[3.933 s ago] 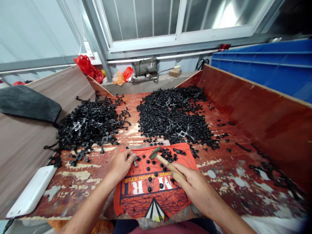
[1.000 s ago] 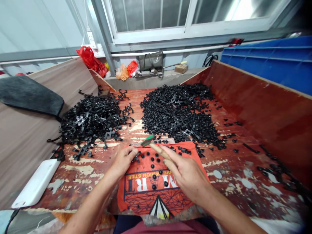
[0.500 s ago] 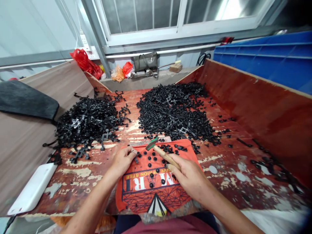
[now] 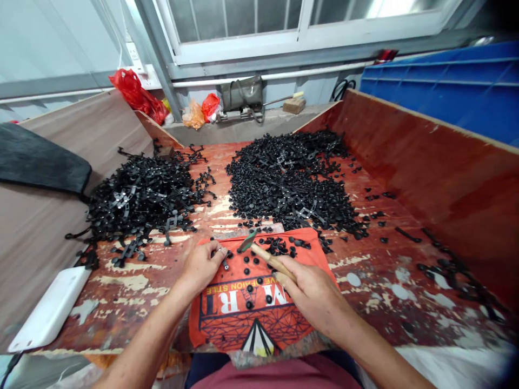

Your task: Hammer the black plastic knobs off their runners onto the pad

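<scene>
A hammer (image 4: 263, 253) with a green head and pale wooden handle angles over the far part of a red printed cloth (image 4: 214, 327), its handle wrapped in the closed fingers of a person's right hand (image 4: 312, 283). Just left of the hammer's head, the left hand (image 4: 201, 266) pinches a small black part (image 4: 226, 265) between thumb and forefinger at the cloth's far left. Round black pieces (image 4: 250, 289) dot the cloth, some clustered at its far right. Beyond, on a worn red-brown worktop (image 4: 219, 175), one heap of black parts (image 4: 141, 189) lies at left and a wider dark mound (image 4: 292, 178) at right. A white device (image 4: 51, 310) rests at near left; a blue crate (image 4: 441, 89) stands at far right, behind a wooden side panel (image 4: 430, 156).
</scene>
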`<state>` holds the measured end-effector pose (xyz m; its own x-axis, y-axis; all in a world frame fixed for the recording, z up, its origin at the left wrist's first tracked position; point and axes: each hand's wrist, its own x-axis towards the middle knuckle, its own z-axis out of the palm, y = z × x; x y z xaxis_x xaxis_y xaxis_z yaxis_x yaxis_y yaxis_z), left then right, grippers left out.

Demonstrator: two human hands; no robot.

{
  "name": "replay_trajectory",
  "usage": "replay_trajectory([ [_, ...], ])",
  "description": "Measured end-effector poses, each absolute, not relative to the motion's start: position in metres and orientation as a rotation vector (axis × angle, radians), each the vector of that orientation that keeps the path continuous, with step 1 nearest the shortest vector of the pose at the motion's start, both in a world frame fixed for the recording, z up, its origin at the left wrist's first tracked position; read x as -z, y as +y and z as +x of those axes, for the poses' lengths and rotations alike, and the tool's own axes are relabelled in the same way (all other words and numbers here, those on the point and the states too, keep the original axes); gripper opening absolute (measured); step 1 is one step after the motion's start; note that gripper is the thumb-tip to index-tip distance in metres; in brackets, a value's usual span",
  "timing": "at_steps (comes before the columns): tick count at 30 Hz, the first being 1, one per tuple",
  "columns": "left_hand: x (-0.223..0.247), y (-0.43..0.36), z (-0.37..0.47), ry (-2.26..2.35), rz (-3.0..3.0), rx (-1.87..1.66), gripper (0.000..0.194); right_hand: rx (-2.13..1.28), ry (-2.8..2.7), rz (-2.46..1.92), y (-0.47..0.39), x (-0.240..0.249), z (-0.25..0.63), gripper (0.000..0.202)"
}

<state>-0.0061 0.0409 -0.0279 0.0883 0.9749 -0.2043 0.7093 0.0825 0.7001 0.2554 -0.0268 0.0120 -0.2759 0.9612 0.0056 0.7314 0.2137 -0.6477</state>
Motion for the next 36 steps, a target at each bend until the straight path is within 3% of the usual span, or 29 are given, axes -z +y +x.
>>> replay_trajectory([
  [8,0.032,0.041,-0.007,1.632,1.607,-0.522,0.038,-0.694,-2.273,-1.592,-0.017,-0.011,0.233,0.047],
  [19,0.024,0.038,-0.013,1.424,1.548,-0.583,0.025,-0.599,-2.330,-1.584,-0.015,-0.009,0.232,0.046],
  [36,0.028,0.037,-0.005,1.403,1.311,-0.803,0.023,-0.618,-2.287,-1.514,-0.016,-0.031,0.237,0.051],
])
